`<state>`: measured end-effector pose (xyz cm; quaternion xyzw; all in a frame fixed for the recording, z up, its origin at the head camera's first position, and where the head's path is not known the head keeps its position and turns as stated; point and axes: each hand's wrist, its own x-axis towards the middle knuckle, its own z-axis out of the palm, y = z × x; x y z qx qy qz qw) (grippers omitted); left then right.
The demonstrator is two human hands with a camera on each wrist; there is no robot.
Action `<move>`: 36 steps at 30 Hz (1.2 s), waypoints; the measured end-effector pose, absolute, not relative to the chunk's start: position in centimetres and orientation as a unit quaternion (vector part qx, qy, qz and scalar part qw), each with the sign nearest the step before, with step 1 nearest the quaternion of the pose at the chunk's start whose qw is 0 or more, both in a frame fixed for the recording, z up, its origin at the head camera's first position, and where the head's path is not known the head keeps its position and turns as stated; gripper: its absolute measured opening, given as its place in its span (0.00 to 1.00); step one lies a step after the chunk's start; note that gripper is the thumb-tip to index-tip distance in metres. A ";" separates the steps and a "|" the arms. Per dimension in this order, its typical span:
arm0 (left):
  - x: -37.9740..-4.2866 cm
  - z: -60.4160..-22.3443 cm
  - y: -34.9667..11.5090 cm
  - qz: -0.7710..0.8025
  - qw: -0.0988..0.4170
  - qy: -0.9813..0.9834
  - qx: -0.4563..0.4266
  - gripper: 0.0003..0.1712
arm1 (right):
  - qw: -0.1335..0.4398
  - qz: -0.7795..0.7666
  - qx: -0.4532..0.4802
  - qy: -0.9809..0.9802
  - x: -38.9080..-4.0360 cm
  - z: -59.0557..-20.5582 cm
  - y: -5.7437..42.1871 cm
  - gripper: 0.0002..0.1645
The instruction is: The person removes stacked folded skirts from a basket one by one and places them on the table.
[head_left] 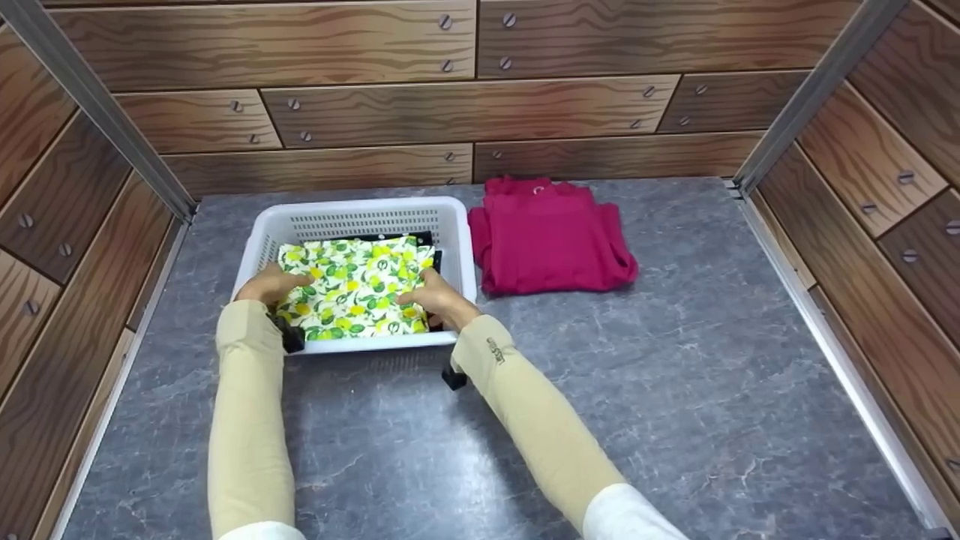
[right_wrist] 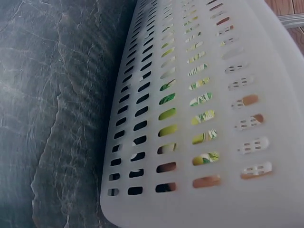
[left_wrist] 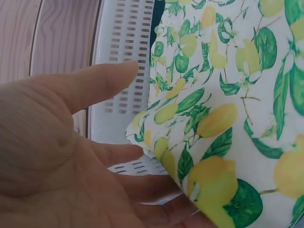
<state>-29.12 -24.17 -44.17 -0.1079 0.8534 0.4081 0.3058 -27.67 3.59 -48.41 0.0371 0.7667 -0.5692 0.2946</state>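
Note:
A folded cloth with a lemon-and-leaf print (head_left: 352, 289) lies inside a white perforated plastic basket (head_left: 360, 346). At its left side is my left hand (head_left: 271, 285), thumb raised clear of the fabric and fingers stretched under the cloth's edge, as the left wrist view shows; the tips are hidden. My right hand (head_left: 442, 298) reaches over the front right of the basket, its thumb and a finger extended over the cloth's right edge; its other fingers are hidden. Through the basket's slots the right wrist view shows bits of skin and printed cloth (right_wrist: 167, 114).
Black fabric (head_left: 424, 239) shows under the printed cloth at the back and right. To the basket's right lies a folded crimson garment (head_left: 551, 240). Wood-patterned panels (head_left: 472, 112) wall in the grey marbled surface (head_left: 675, 390) at the back and both sides.

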 end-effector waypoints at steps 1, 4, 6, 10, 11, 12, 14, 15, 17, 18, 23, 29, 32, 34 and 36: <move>-29.1 -44.2 -24.2 0.406 0.307 0.854 -0.107 0.53 | 0.296 -0.570 0.034 0.766 -27.7 -48.4 3.5 0.52; -29.1 -44.4 -24.3 0.404 0.306 0.855 -0.104 0.51 | 0.298 -0.582 0.028 0.756 -27.8 -48.5 3.3 0.55; -29.1 -44.5 -24.2 0.413 0.300 0.855 -0.097 0.50 | 0.298 -0.588 0.022 0.751 -27.9 -48.5 3.3 0.56; -29.1 -44.6 -24.1 0.425 0.293 0.852 -0.086 0.49 | 0.300 -0.593 0.006 0.747 -28.0 -48.6 3.4 0.54; -29.1 -44.7 -24.1 0.428 0.294 0.850 -0.084 0.49 | 0.302 -0.593 0.001 0.746 -28.1 -48.6 3.4 0.52; -29.1 -44.7 -24.1 0.427 0.296 0.850 -0.084 0.49 | 0.307 -0.592 -0.006 0.746 -28.1 -48.6 3.5 0.51; -29.2 -44.6 -24.1 0.432 0.300 0.847 -0.082 0.49 | 0.316 -0.588 -0.018 0.745 -28.1 -48.6 3.7 0.47; -29.2 -44.6 -24.2 0.432 0.301 0.846 -0.080 0.49 | 0.319 -0.585 -0.022 0.745 -28.1 -48.6 3.8 0.45; -29.3 -44.6 -24.2 0.423 0.302 0.851 -0.069 0.49 | 0.322 -0.584 -0.029 0.744 -28.2 -48.6 4.0 0.41; -29.3 -44.5 -24.2 0.421 0.300 0.854 -0.065 0.48 | 0.322 -0.584 -0.030 0.744 -28.2 -48.6 4.0 0.39; -29.1 -44.6 -24.0 0.433 0.302 0.847 -0.060 0.48 | 0.304 -0.585 -0.008 0.752 -28.2 -48.7 3.8 0.32; -29.1 -45.1 -24.0 0.456 0.329 0.822 -0.088 0.52 | 0.296 -0.582 -0.016 0.757 -28.1 -48.7 3.5 0.31; -29.1 -45.2 -24.0 0.455 0.345 0.819 -0.060 0.52 | 0.294 -0.572 -0.037 0.765 -28.0 -48.8 3.5 0.32; -29.1 -45.3 -24.0 0.455 0.356 0.816 -0.033 0.53 | 0.297 -0.567 -0.051 0.766 -28.0 -48.9 3.5 0.35; -29.1 -45.2 -24.0 0.453 0.363 0.814 -0.008 0.55 | 0.305 -0.563 -0.060 0.765 -28.0 -48.9 3.6 0.37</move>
